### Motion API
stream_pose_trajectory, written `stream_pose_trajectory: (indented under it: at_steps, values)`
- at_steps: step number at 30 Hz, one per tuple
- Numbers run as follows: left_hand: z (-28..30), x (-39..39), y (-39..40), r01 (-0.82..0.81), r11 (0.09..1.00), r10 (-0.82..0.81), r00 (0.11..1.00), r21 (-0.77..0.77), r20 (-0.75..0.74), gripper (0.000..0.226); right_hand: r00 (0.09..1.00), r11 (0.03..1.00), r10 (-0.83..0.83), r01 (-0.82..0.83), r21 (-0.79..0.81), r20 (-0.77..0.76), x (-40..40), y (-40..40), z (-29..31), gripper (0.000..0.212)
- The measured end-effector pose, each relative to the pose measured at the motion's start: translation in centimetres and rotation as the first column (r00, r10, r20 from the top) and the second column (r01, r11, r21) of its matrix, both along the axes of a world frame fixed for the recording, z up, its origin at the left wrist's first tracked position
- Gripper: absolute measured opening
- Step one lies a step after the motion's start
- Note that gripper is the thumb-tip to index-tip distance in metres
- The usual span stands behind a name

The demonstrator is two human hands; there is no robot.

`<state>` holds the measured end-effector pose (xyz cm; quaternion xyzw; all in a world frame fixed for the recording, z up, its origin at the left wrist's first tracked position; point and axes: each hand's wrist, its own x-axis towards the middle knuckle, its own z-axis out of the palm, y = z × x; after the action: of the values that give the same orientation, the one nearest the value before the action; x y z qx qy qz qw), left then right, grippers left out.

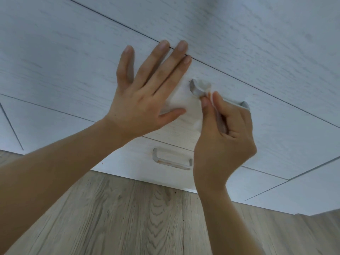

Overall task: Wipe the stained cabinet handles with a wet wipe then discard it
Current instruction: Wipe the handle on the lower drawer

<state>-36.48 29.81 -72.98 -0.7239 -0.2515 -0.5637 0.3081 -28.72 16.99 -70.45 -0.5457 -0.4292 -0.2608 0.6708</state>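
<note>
Right hand (pixel 223 133) pinches white wet wipe (pixel 208 93) against upper drawer handle (pixel 196 91), thumb and fingers curled in closed grip round the bar. Left hand (pixel 145 100) flat on drawer front (pixel 73 70), fingers straight and spread. Lower handle (pixel 172 161) shows brownish stains, untouched, below the hands.
</note>
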Motion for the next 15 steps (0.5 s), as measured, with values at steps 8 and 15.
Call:
stream_pose_trajectory:
  at_steps: [8, 15]
  values:
    - [-0.3, -0.6, 1.1, -0.027, 0.999, 0.027, 1.000, 0.031, 0.013, 0.081, 0.998, 0.999, 0.009, -0.007, 0.042, -0.060, -0.1, 0.4, -0.1, 0.009]
    - [-0.4, -0.4, 1.2, -0.019, 0.999, 0.018, 0.999, 0.049, 0.028, 0.079, 0.999, 0.999, -0.020, 0.022, 0.035, -0.039, -1.0, 1.0, 0.0, 0.011]
